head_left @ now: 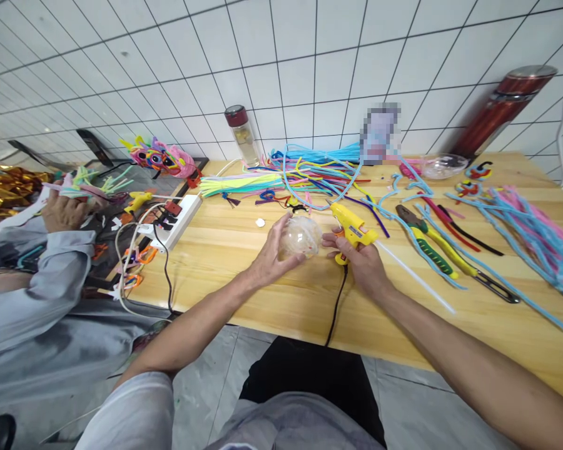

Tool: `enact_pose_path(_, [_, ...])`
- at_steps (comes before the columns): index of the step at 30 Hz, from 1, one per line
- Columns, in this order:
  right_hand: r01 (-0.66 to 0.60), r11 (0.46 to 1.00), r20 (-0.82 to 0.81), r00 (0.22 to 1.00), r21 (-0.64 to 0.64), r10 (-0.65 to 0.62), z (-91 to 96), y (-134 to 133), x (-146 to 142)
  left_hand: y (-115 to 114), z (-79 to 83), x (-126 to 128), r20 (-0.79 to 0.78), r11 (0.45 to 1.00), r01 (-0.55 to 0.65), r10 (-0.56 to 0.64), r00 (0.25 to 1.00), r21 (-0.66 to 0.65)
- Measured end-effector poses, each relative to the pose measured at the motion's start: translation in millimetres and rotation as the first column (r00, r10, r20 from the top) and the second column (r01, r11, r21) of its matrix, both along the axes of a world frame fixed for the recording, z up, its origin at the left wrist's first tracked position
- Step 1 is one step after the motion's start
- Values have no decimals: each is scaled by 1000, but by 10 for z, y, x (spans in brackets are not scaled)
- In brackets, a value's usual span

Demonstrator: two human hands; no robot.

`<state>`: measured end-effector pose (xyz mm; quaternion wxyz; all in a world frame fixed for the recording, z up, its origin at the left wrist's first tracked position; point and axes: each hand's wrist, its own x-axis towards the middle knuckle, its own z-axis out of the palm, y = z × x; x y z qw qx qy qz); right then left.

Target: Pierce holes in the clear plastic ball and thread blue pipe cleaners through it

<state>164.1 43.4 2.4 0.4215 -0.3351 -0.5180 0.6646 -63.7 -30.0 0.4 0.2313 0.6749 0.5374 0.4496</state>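
Note:
My left hand (276,256) is closed around a clear plastic ball (300,237), thumb below and fingers at its left side. In my right hand (361,262) is a yellow hot glue gun (351,226), gripped by its handle just right of the ball. A translucent glue stick (417,278) sticks out of the gun's back end toward the lower right. From the handle a black cord (336,306) runs down over the table's front edge. Beyond the ball lie bundles of coloured pipe cleaners (248,181).
Pliers (425,240) and a yellow-handled tool (469,269) lie at right, near blue and pink pipe cleaners (539,231). A red thermos (511,112) and a glass bottle (244,134) stand by the wall. Left are a power strip (181,219) and a co-worker's hand (63,212).

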Motion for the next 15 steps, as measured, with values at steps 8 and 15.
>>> enact_pose_path(8, [-72,997,30,997,-9,72,-26,20,1,14,7,6,224,997,-6,22,974,-73])
enact_pose_path(15, [-49,995,38,998,88,46,16,-1,19,69,43,-40,202,998,-29,41,979,-59])
